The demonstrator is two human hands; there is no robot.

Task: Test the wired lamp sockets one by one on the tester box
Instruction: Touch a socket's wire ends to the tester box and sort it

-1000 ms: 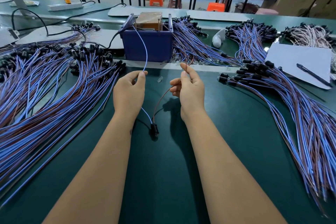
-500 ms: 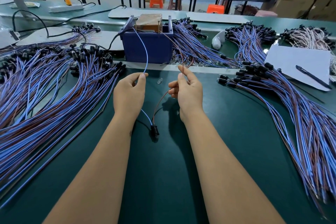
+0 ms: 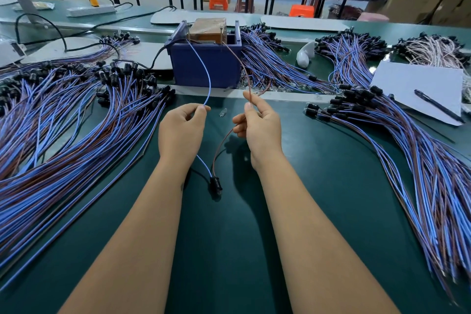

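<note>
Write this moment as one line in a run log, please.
left hand: pinches blue wire | right hand: pinches brown wire | socket: on table

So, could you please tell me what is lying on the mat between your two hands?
In the head view, a small clear bulb lies on the green mat between the left hand and right hand.

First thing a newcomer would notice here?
Probably the great fans of blue and brown wired sockets spread over the green table, left and right. Then, at centre, the left hand pinching a blue wire and the right hand a brown wire, both reaching the blue tester box; their black socket lies between the forearms.
</note>
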